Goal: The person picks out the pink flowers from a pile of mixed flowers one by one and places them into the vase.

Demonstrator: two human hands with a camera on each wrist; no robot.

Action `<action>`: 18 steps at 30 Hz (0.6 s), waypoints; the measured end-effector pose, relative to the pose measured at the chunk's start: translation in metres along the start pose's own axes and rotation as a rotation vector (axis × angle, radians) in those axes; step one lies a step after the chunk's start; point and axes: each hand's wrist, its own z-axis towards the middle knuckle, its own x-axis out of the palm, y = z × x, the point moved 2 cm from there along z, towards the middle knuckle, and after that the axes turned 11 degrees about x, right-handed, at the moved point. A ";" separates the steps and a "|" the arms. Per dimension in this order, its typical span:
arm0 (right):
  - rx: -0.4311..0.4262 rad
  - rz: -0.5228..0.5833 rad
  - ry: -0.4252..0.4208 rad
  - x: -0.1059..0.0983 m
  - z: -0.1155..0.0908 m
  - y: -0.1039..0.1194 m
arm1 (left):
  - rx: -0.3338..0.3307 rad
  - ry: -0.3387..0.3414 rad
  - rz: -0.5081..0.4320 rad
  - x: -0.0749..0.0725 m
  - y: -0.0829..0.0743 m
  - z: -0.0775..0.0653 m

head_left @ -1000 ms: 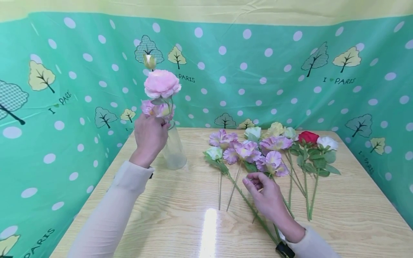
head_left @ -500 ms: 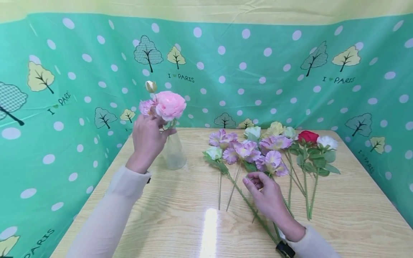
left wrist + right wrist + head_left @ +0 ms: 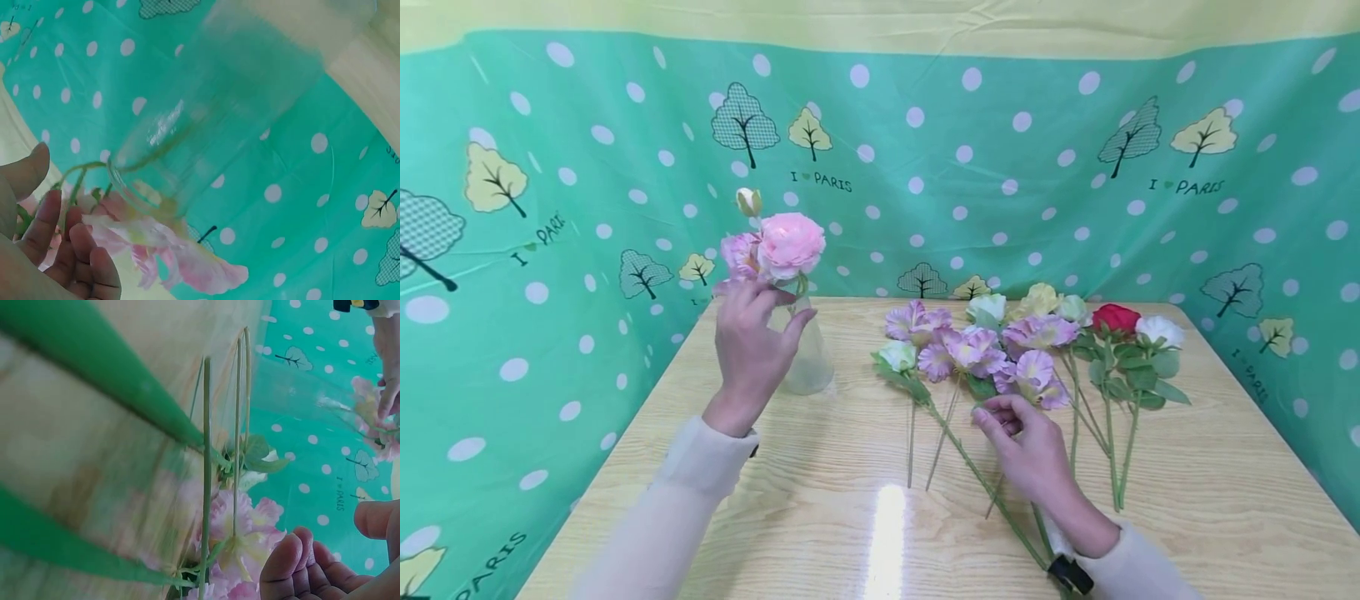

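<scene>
A clear frosted vase (image 3: 808, 358) stands on the left of the table. Out of its mouth rise a pink flower (image 3: 792, 243) with a bud (image 3: 748, 202) above it, and a pinkish-purple flower (image 3: 741, 255) leaning left. My left hand (image 3: 751, 350) is just in front of the blooms, beside the vase mouth. Its thumb stands apart from the loosely bent fingers (image 3: 47, 225), and no stem lies between them. Loosely curled and holding nothing, my right hand (image 3: 1026, 442) is low over the stems on the right, close to a purple flower (image 3: 1033, 379).
Several purple flowers, a pale green rose (image 3: 897, 356), a red rose (image 3: 1116, 318), a white rose (image 3: 1161, 331) and a yellow flower (image 3: 1039, 300) lie on the wooden table (image 3: 820, 508). A green dotted curtain (image 3: 925, 167) surrounds the table's back and sides.
The pink flower and bud came down and right into the vase, then shifted slightly left. My left hand let go and drew slightly down, its thumb spreading. My right hand shifted slightly right.
</scene>
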 end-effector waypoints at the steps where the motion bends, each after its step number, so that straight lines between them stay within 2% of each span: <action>1: 0.004 -0.001 0.001 -0.001 0.000 0.000 | -0.004 -0.004 -0.008 0.001 -0.002 -0.002; 12: 0.002 -0.032 -0.025 -0.013 0.005 -0.003 | 0.009 0.050 -0.044 0.015 -0.017 -0.026; 18: -0.033 -0.054 -0.063 -0.023 0.009 -0.006 | 0.007 0.128 -0.057 0.024 -0.027 -0.038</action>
